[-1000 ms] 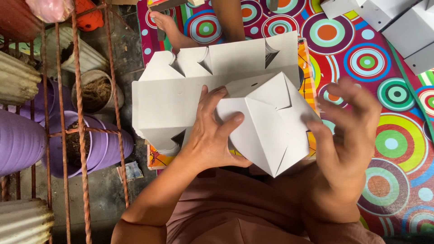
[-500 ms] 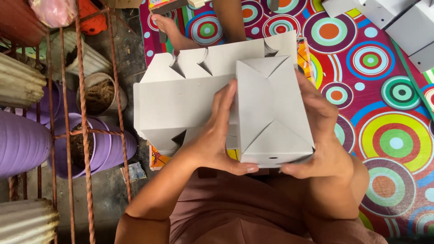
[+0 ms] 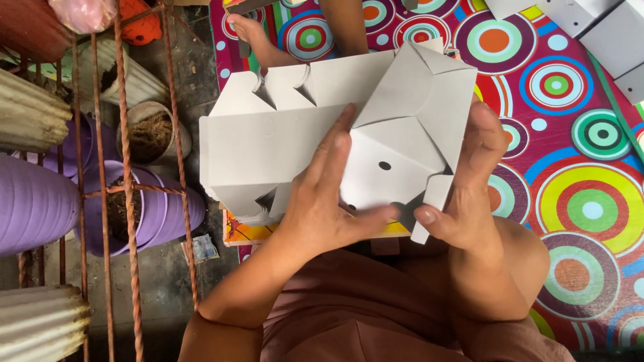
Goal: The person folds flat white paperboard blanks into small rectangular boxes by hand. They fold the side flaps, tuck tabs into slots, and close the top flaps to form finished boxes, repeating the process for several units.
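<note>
Seen from above: left hand (image 3: 322, 214) and right hand (image 3: 479, 201) clamped on one half-folded white box (image 3: 402, 141), held in the air over the lap, above a flat white blank (image 3: 275, 144) lying beneath it. Left fingers (image 3: 335, 144) spread flat across the box's face, thumb pressed along the lower edge; right fingers wrapped round the far side, thumb pinching a loose flap (image 3: 429, 201) at the bottom corner. Both hands closed on the card, neither open.

Risks, as judged: flap not yet tucked, so likely to spring back out if the right thumb lifts; thin card liable to crease or tear at the slots under a hard squeeze; box held only by pressure from two sides, so apt to drop onto the blank if either palm slackens.

Count: one box in hand; one flat blank under it, with two curved slits along its top edge; two round holes showing on the box face. Beyond, a bare foot (image 3: 251, 33) of another person on a mat (image 3: 577, 201) of bright rings. At top right, more white boxes (image 3: 597, 33), number unclear. At left, three purple pots (image 3: 40, 201) in sight, one round pot of dry fibre (image 3: 151, 131), and rusty rods (image 3: 124, 174) crossing in front.
</note>
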